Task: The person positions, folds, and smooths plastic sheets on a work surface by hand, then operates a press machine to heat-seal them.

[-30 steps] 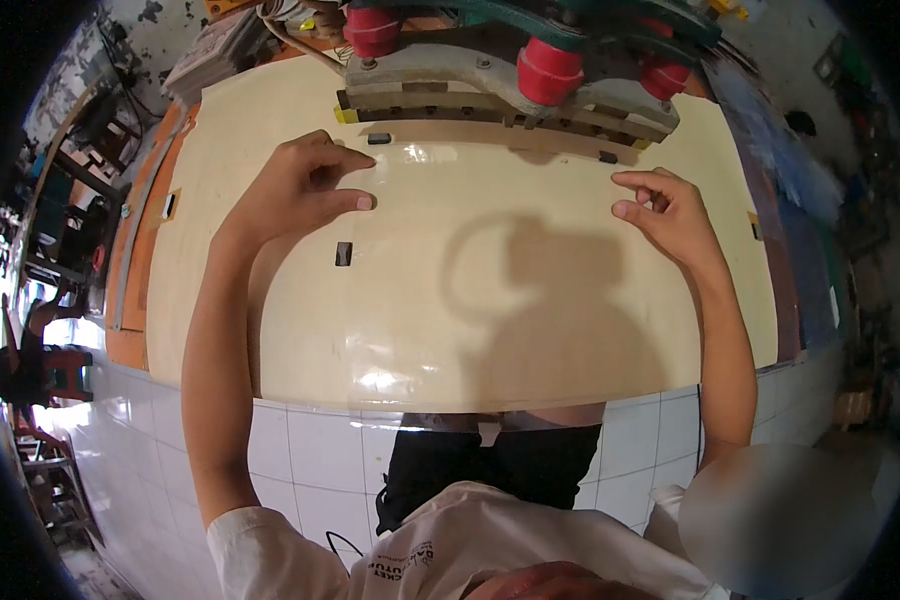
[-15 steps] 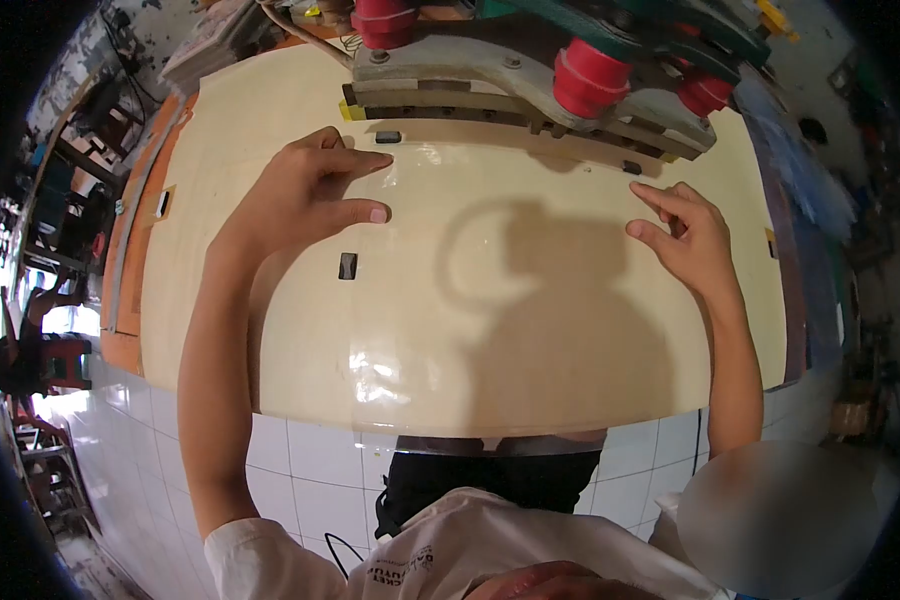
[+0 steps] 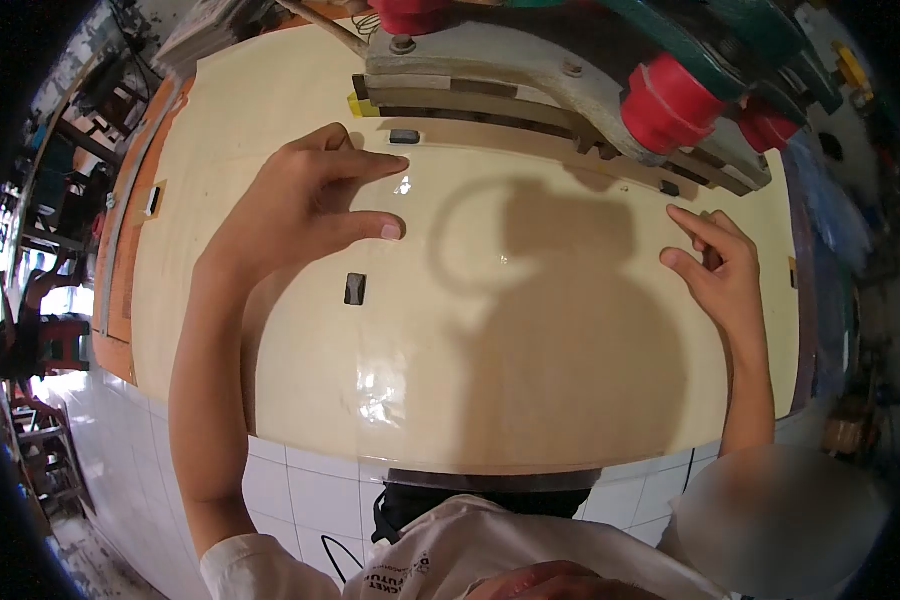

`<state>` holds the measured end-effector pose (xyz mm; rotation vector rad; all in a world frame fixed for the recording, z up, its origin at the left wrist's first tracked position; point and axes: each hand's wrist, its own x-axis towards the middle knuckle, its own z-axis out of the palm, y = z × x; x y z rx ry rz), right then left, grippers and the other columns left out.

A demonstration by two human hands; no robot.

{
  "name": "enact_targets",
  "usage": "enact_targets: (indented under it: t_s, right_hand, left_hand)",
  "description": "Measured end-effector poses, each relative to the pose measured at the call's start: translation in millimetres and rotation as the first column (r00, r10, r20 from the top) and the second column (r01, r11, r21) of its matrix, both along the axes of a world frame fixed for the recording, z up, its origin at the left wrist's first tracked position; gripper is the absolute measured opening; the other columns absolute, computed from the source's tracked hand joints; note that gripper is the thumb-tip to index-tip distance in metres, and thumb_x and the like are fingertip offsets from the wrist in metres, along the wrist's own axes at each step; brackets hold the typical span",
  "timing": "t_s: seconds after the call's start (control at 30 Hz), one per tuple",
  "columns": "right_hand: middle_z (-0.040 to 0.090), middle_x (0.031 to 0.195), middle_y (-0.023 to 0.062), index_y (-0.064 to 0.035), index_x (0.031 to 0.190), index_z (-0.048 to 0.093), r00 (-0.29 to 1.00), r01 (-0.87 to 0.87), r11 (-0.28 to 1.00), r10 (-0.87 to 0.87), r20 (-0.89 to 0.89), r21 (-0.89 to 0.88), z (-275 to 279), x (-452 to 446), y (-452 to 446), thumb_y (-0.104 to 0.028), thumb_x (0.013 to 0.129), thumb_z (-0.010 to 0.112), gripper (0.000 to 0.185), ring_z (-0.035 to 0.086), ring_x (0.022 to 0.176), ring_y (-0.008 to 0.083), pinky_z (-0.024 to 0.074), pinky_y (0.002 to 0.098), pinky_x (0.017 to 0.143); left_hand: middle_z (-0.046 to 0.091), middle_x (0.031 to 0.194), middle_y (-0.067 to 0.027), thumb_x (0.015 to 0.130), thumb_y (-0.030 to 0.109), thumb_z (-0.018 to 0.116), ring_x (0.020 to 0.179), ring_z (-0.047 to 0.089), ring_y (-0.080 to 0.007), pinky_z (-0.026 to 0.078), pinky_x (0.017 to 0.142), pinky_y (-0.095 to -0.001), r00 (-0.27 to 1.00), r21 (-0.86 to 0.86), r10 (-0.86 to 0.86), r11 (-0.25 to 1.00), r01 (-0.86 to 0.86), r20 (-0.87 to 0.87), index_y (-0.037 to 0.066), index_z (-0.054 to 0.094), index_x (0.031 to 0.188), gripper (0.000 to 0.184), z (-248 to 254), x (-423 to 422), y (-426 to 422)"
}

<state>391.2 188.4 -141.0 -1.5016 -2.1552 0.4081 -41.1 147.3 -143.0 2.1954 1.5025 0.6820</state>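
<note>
My left hand is over the left part of a cream-coloured board, thumb and index finger apart and pointing right. Just beyond its index finger is a small dark block; a second dark block lies nearer to me, below the thumb. On the right, my right hand also has thumb and index finger apart, its other fingers curled. Close to its index fingertip sits a third dark block. Nothing shows in either hand. Whether the fingertips touch the glossy surface, I cannot tell.
A heavy metal clamp frame with red knobs and green arms overhangs the board's far side. An orange wooden edge runs along the left. Blue plastic sheeting hangs at the right. My shadow falls across the board.
The view has shifted, so the clamp frame looks larger and further right. Both hands keep nearly the same pose, with the right one appearing slightly lower and further right.
</note>
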Motion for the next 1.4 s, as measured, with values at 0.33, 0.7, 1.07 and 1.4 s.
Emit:
enact_targets:
  t_s: [0.33,0.7,1.07,1.4]
  right_hand:
    - [0.045,0.076,-0.0025,-0.0123,0.125,0.074,1.000,-0.020,1.000,0.020,-0.008,0.000,-0.3,-0.3,0.5,-0.015,0.073,0.089,0.055,0.039,0.064,0.0073,0.0329,0.0235,0.055]
    - [0.044,0.076,-0.0027,-0.0117,0.123,0.075,0.998,-0.038,0.999,0.039,-0.041,0.021,-3.3,3.4,2.2,-0.019,0.074,0.089,0.051,0.039,0.064,0.0075,0.0331,0.0238,0.056]
    - [0.048,0.076,-0.0020,-0.0147,0.120,0.077,0.997,-0.058,0.998,0.058,-0.049,0.011,0.3,7.1,2.1,-0.021,0.074,0.090,0.048,0.040,0.064,0.0088,0.0344,0.0260,0.056]
    - [0.049,0.073,-0.0019,-0.0198,0.118,0.078,1.000,-0.008,1.000,0.008,-0.014,-0.017,-1.8,7.6,1.5,-0.026,0.073,0.091,0.048,0.044,0.065,0.0106,0.0373,0.0273,0.057]
  left_hand:
    - [0.048,0.081,-0.0032,0.073,0.032,0.091,0.071,0.046,-0.0140,0.038,0.061,-0.0311,0.999,0.003,-0.025,1.000,0.025,0.025,0.003,0.072,0.124,0.062,3.2,0.9,-1.7]
    - [0.047,0.080,-0.0047,0.073,0.034,0.091,0.072,0.047,-0.0173,0.039,0.063,-0.0330,1.000,0.016,-0.028,0.999,0.028,0.007,0.001,0.071,0.124,0.063,1.6,1.8,-1.1]
    - [0.044,0.081,-0.0025,0.072,0.032,0.091,0.071,0.040,-0.0137,0.032,0.061,-0.0295,0.998,-0.009,-0.041,0.999,0.041,0.046,0.001,0.072,0.123,0.062,1.1,-2.8,0.6]
    - [0.044,0.078,-0.0031,0.072,0.027,0.092,0.067,0.042,-0.0152,0.036,0.061,-0.0313,0.998,0.025,-0.037,0.999,0.036,0.044,0.003,0.074,0.119,0.056,2.8,1.7,-2.6]
